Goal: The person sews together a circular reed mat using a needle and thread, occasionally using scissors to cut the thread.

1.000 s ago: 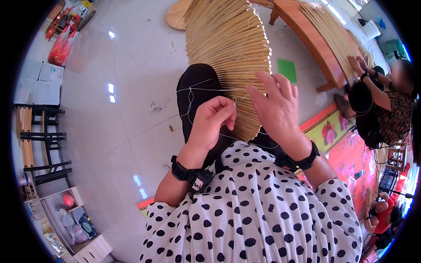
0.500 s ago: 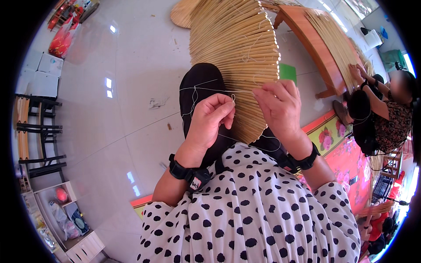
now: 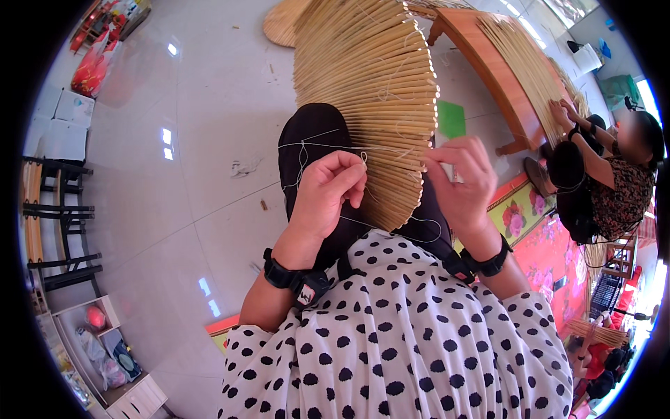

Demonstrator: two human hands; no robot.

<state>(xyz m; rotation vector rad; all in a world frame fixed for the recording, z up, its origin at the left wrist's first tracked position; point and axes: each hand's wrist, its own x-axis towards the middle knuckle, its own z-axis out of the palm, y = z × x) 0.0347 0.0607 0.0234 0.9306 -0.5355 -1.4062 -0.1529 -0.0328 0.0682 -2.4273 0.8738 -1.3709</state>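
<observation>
A mat of thin straw-coloured stalks [image 3: 370,77], laid side by side, spreads across my lap and away from me. Pale thread [image 3: 322,144] runs over my dark-clothed left knee and across the stalks, with a few loose strands trailing on them. My left hand [image 3: 329,190] is pinched, thumb on forefinger, and a small thread loop stands up from its fingertips above the mat. At the mat's right edge, beside the cut stalk ends, my right hand [image 3: 464,183] pinches the thread between thumb and forefinger, its other fingers curled.
A wooden table [image 3: 481,63] carrying more stalks [image 3: 520,70] stands at the far right, where a co-worker [image 3: 611,167] handles them. Patterned red cloth [image 3: 537,258] lies to my right. At left are folded black-legged furniture [image 3: 59,216] and a low cabinet [image 3: 129,398].
My right hand has drawn rightward and slightly nearer to me, away from the mat's edge. My left hand keeps its pinch at the loop. The whole view has shifted slightly.
</observation>
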